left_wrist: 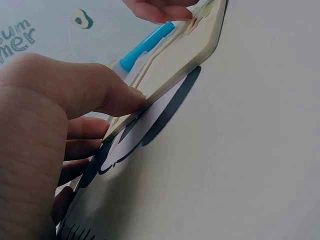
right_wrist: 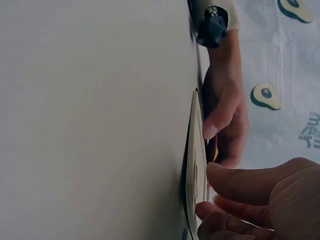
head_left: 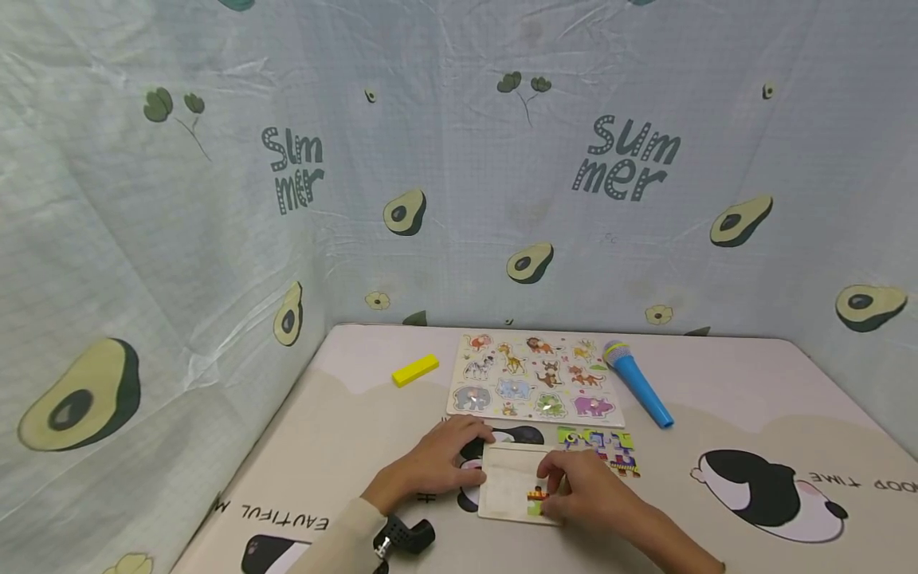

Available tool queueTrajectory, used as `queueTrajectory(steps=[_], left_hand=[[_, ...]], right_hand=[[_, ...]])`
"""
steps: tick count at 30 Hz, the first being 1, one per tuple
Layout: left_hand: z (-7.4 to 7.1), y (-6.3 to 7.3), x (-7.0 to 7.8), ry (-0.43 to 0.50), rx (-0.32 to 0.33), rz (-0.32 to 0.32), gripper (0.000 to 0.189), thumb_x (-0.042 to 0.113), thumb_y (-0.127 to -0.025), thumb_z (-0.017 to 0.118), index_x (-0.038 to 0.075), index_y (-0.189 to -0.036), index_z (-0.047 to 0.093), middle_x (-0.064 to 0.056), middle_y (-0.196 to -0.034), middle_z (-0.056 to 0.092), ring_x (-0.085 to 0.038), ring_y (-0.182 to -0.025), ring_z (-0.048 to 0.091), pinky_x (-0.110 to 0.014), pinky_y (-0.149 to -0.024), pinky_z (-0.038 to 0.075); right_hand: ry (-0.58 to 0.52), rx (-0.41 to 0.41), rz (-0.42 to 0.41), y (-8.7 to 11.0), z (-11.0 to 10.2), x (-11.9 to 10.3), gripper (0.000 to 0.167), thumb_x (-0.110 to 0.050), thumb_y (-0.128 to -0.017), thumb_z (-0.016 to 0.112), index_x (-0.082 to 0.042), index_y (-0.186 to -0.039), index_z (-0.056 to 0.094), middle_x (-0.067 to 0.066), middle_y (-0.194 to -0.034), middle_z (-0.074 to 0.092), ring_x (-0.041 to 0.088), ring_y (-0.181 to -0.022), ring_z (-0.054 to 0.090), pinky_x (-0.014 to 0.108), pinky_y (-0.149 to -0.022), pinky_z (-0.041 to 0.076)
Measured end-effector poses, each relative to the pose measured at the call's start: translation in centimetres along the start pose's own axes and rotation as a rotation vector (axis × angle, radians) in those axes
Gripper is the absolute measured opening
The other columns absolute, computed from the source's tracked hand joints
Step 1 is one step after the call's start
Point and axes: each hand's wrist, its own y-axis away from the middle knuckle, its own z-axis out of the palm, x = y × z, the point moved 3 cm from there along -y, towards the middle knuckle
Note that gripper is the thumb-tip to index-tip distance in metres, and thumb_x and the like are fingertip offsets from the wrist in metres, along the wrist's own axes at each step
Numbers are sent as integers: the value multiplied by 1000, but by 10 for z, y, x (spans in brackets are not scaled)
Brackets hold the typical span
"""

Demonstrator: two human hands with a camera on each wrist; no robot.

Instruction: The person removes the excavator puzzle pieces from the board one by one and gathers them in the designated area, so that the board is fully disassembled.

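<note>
A pale wooden puzzle board (head_left: 502, 486) with a raised rim lies in front of me. A small picture piece (head_left: 535, 496) in red, yellow and green sits in its lower right part. My left hand (head_left: 441, 458) rests along the board's left side, thumb (left_wrist: 127, 100) touching the edge and fingers fairly straight near the upper left corner. Over the board's right side, my right hand (head_left: 591, 490) has its thumb and fingers curled together at the puzzle piece, hiding part of it. In the right wrist view its thumb (right_wrist: 235, 185) and fingertips come right at the board's surface.
More puzzle pieces (head_left: 620, 454) lie behind the right hand. Farther back are an animal peg board (head_left: 531, 383), a yellow block (head_left: 415, 371) and a blue toy microphone (head_left: 641, 391). A printed cloth covers the table (head_left: 344, 446), and curtains hang around it.
</note>
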Motion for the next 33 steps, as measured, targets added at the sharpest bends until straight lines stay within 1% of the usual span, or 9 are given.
queueTrajectory(steps=[6,10,14,17,20,22,26,29,33], left_hand=[[-1,0,0,5,-4,-3,48,40,-88,66,24,-133,59,0,-148,50,-22,-140,41,-52,-117,32],[0,0,0,-2,1,3,49,40,-88,67,23,-133,59,0,-147,50,-21,-140,42,-51,-117,33],[0,0,0,0,2,10,49,40,-88,67,23,-133,59,0,-147,51,-21,-140,42,-51,-117,33],[0,0,0,1,1,8,49,40,-88,67,23,-133,59,0,-147,50,-21,-140,42,-51,-117,33],[-1,1,0,2,3,4,49,39,-88,68,23,-133,59,0,-147,50,-21,-140,42,-51,-117,33],[-1,1,0,2,2,0,49,39,-87,68,23,-132,59,0,-146,50,-21,-140,42,-51,-117,33],[-1,0,0,-2,-1,-4,48,40,-88,68,24,-132,59,0,-147,50,-20,-140,42,-51,-116,34],[-2,-1,0,-3,-5,-6,49,40,-88,67,24,-132,59,0,-147,50,-21,-139,42,-51,-116,34],[-1,0,1,-5,-13,-9,49,41,-87,67,24,-132,59,-1,-148,49,-22,-141,41,-52,-117,33]], right_hand=[[59,-6,44,-3,6,-6,33,-10,-74,89,-10,-99,68,-2,-81,60,18,-75,52,26,-63,43],[110,4,89,-4,8,-8,33,-12,-74,90,-11,-99,69,-3,-81,59,18,-78,50,30,-69,43],[128,13,101,-6,8,-8,34,-12,-72,91,-10,-98,70,-3,-80,58,18,-79,50,32,-71,42],[130,10,96,-7,7,-9,33,-11,-71,92,-12,-94,69,-2,-79,57,18,-78,49,31,-69,41],[138,1,80,-9,7,-10,34,-10,-70,92,-14,-91,66,-1,-78,56,18,-77,49,31,-68,41],[133,-13,69,-10,6,-11,32,-9,-73,91,-15,-91,65,-2,-78,56,18,-76,50,30,-67,41],[64,-46,29,-8,4,-8,26,-8,-81,84,-16,-93,63,-2,-78,58,18,-74,53,28,-63,44],[-11,-63,-40,-6,2,-5,19,-10,-87,79,-16,-95,62,-3,-77,61,15,-71,55,26,-60,45],[-74,-61,-125,-3,-6,0,10,-14,-95,72,-16,-99,63,-6,-77,63,9,-66,56,25,-58,47]])
